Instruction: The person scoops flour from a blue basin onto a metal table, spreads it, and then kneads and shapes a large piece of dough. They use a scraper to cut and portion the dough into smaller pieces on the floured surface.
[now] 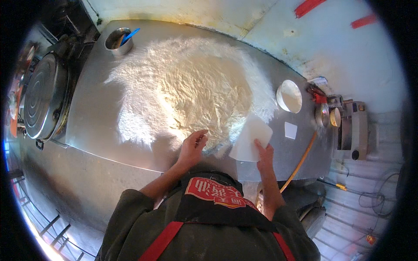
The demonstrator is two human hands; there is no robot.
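A broad, wrinkled, pale sheet of dough (205,94) lies across the steel worktop (94,107), ringed by white flour (138,127). My left hand (193,145) is over the dough's near edge with fingers curled. Whether anything is between those fingers is hidden. On the right, my right hand (265,152) grips the lower right edge of a translucent white plastic piece (249,140). It overlaps the near right side of the dough in view; whether it is a sheet, bag or container I cannot tell.
A metal pot (121,49) with a blue-handled utensil stands back left, a white bowl (289,97) at right. Near the bowl lies a small white card-like square (290,130). A wooden rod (300,160) slants over the right front edge. Far left is a large lidded pan (42,98).
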